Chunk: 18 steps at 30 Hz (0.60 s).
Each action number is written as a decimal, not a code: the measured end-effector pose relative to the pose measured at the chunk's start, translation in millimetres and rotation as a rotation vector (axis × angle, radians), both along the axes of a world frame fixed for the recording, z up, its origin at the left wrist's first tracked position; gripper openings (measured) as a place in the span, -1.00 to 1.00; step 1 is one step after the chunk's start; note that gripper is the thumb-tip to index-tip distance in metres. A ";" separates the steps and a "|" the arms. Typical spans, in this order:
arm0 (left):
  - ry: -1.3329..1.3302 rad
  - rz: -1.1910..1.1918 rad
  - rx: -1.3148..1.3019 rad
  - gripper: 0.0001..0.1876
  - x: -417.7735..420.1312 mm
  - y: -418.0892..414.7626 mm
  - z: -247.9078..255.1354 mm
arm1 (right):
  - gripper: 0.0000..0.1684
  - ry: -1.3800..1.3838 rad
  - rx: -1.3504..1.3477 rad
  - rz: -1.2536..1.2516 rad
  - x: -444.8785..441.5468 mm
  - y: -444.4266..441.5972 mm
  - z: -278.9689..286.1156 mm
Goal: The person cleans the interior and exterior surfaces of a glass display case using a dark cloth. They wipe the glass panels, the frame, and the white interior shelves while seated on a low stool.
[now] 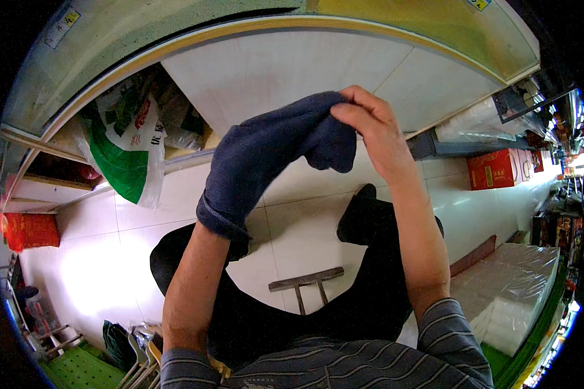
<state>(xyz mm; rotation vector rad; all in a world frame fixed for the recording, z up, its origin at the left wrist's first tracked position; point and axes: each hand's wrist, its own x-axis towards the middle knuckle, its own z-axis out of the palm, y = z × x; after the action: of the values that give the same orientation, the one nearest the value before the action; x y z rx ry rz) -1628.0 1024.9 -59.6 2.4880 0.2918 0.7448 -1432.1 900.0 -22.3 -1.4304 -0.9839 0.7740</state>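
A dark navy knitted piece of cloth, seemingly a sock or a sleeve (272, 141), covers my left hand (243, 170) and its wrist, with a folded cuff at the wrist. Beneath the cloth, the fingers of my left hand are hidden. My right hand (374, 126) pinches the far upper end of the cloth between thumb and fingers. A loose flap of the cloth hangs just below and left of that pinch. Both arms are stretched out over my lap and the tiled floor.
A green and white plastic bag (126, 165) hangs from an open cabinet on the left. Red boxes (496, 169) stand at right and far left. Plastic-wrapped packs (511, 291) lie at lower right. A wooden T-shaped piece (306, 279) shows between my legs. A glass-topped counter edge (272, 24) curves ahead.
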 end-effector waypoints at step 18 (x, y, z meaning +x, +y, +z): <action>-0.282 -0.139 -2.100 -0.13 8.7 -58.8 -38.3 | -0.79 0.423 -0.012 0.109 -37.8 -4.4 3.2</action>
<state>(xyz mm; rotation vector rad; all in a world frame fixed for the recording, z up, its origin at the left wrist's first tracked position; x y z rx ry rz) -1619.3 966.0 -97.9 0.4004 0.4215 0.2699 -1469.9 895.6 -19.1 -1.1634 -0.7322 1.1109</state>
